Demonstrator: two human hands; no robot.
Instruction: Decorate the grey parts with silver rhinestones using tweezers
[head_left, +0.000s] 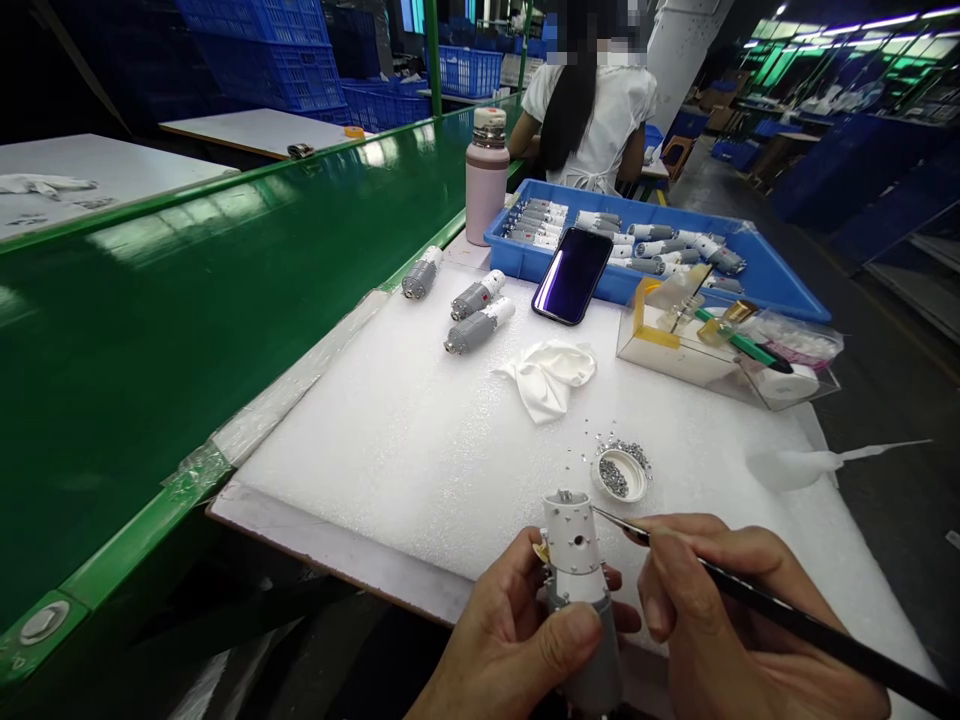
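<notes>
at five o'clock the left fingers [568, 640] hide part of the model [581, 575], whose foot the edge cuts off. the tool [795, 616] is cut off at four o'clock; whether its tip touches the model is too fine to tell. at one o'clock a person's head [592, 38] is blurred.

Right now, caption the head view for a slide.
Left hand holds a cylinder; right hand, a tool near its top.
</notes>
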